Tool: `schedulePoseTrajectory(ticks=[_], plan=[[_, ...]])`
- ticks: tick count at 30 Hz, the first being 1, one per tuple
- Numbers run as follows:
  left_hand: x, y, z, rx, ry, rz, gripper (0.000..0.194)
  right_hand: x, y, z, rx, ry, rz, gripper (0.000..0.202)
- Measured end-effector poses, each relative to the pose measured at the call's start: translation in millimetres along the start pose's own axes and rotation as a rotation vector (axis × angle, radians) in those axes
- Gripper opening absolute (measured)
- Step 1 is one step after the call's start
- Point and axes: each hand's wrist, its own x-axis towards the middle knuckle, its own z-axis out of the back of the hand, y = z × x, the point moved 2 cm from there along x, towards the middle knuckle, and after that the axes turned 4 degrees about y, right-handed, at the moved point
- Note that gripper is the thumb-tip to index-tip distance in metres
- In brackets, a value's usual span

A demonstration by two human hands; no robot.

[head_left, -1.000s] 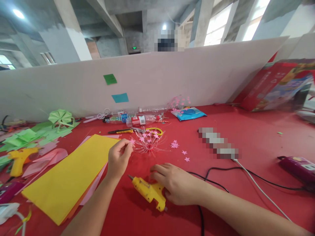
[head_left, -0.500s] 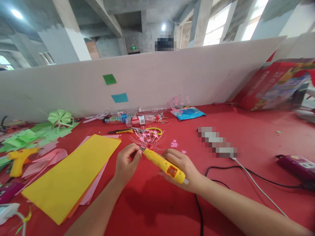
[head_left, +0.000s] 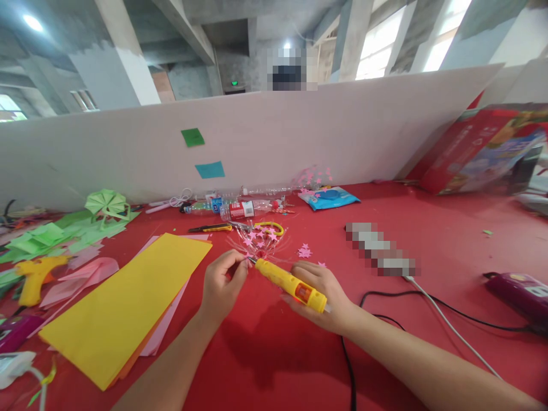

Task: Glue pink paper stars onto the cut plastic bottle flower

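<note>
My right hand is wrapped round a yellow glue gun, its metal tip pointing up and left. My left hand pinches a small pink star at the tip of the gun. Just beyond the hands lies a cut clear plastic piece with thin strips spread out and pink stars on it. A few loose pink stars rest on the table to its right. Yellow-handled scissors lie behind the plastic piece, beside a yellow utility knife.
Yellow paper and green paper lie at the left, near a second yellow glue gun. Plastic bottles and a blue wipes pack stand along the white partition. Black cable crosses the right side.
The glue gun has shifted slightly right, and a pink star now shows between my left fingertips and its tip. The whole view has moved a little.
</note>
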Motion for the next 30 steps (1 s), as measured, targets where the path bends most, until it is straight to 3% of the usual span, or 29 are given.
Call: schedulePoseTrajectory(ticks=[30], plan=[[0.2, -2.5, 0.5, 0.031, -0.016, -0.035, 0.023, -3.4, -2.4, -2.0, -0.038, 0.050, -0.052, 0.030]])
